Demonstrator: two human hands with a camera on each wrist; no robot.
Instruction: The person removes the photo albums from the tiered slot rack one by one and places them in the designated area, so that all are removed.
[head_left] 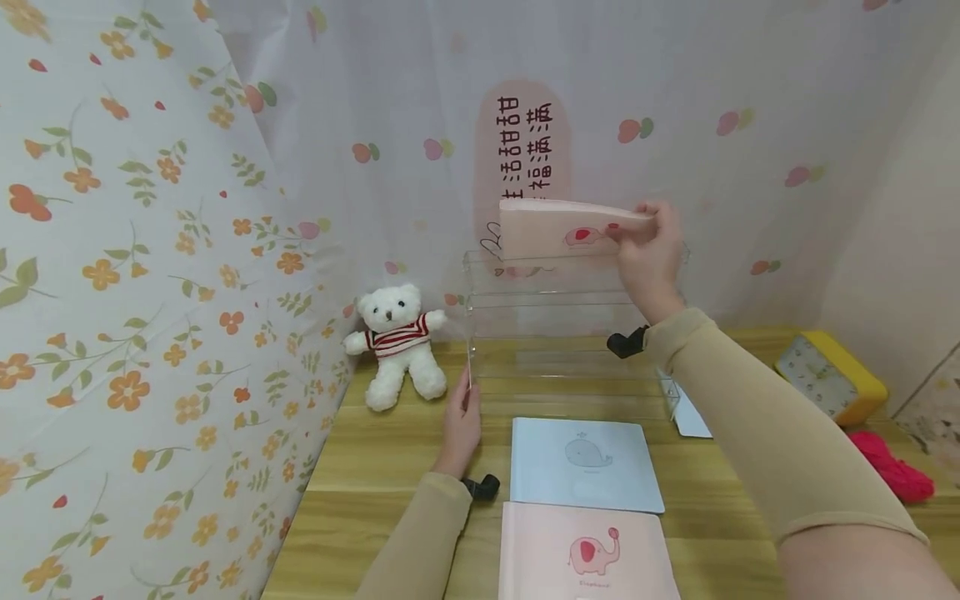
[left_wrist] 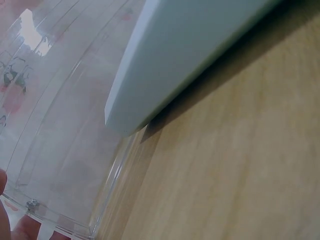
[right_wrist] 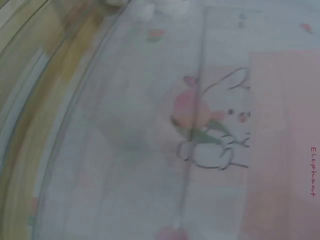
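A pink notebook [head_left: 551,229] with an elephant on its cover is pinched at its right end by my right hand [head_left: 651,258]. It is up at the top of a clear acrylic rack [head_left: 472,321] and overlaps the upper tier in the head view. In the right wrist view the pink cover [right_wrist: 282,125] shows the word "Elephant". My left hand [head_left: 459,425] grips the rack's lower left side, thumb and fingers [left_wrist: 27,227] on either side of the clear panel. A light blue whale notebook [head_left: 547,467] lies in front of the rack, with another pink elephant notebook [head_left: 540,554] nearer me.
Left of the rack, a white teddy bear [head_left: 397,346] in a striped sweater leans at the wall. On the right are a yellow clock [head_left: 840,375], a bright pink bundle [head_left: 892,467] and a pale blue-white notebook [head_left: 692,417], partly hidden by the rack and my arm. Patterned cloth [head_left: 675,75] hangs behind.
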